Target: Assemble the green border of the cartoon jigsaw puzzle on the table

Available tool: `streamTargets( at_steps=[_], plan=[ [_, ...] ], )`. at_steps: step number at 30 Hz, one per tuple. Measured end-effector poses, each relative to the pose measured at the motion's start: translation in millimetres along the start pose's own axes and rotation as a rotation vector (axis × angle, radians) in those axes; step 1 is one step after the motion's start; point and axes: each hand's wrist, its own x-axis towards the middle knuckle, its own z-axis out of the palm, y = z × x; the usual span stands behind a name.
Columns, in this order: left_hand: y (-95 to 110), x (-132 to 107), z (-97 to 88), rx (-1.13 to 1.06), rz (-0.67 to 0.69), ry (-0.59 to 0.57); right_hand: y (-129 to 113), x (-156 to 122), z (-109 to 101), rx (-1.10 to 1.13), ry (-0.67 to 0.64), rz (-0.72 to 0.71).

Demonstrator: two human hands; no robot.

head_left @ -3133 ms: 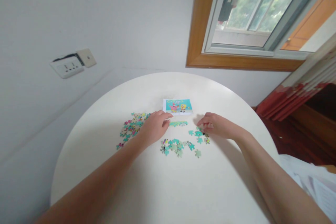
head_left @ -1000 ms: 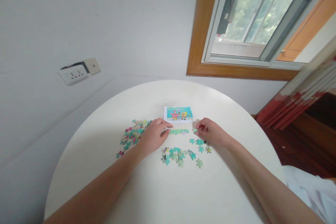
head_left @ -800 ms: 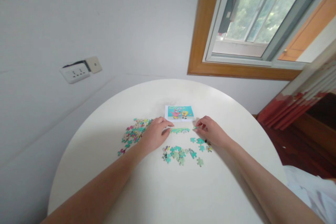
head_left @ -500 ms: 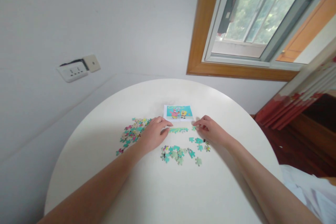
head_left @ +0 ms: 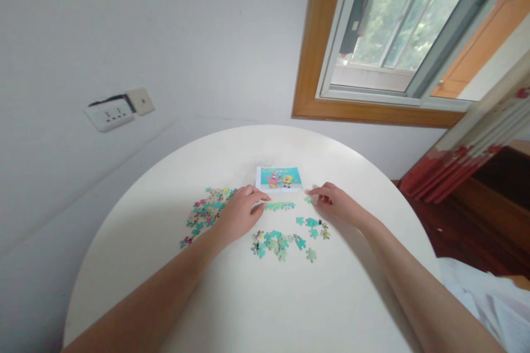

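A short strip of joined green puzzle pieces (head_left: pixel 280 206) lies in the middle of the table, below a small picture card (head_left: pixel 280 178) with cartoon figures. My left hand (head_left: pixel 243 210) rests at the strip's left end, thumb and forefinger apart, holding nothing up. To the right of the strip, my right hand (head_left: pixel 334 204) has its fingertips on a single green puzzle piece (head_left: pixel 308 199), a small gap away from the strip; its other fingers are curled. Partly behind my left hand spreads a heap of mixed loose puzzle pieces (head_left: pixel 206 214).
Nearer to me lies a cluster of green and teal pieces (head_left: pixel 273 244), with a lone pale piece (head_left: pixel 311 255) beside it. Several teal pieces (head_left: pixel 311 223) sit below my right hand. The round white table (head_left: pixel 265 303) stands against a wall with a window.
My right hand has shifted slightly to the right, and the single green piece at its fingertips with it. My left hand stays by the strip. The view has moved a little.
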Motion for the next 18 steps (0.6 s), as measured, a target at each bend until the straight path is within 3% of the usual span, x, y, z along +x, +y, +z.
streamTargets(
  at_steps=[9, 18],
  plan=[
    [1, 0, -0.4, 0.01, -0.005, -0.006, -1, 1, 3, 0.048, -0.014, -0.011],
    [-1, -1, 1.1, 0.022, 0.01, 0.001, -24, 2, 16, 0.107, -0.027, -0.064]
  ],
)
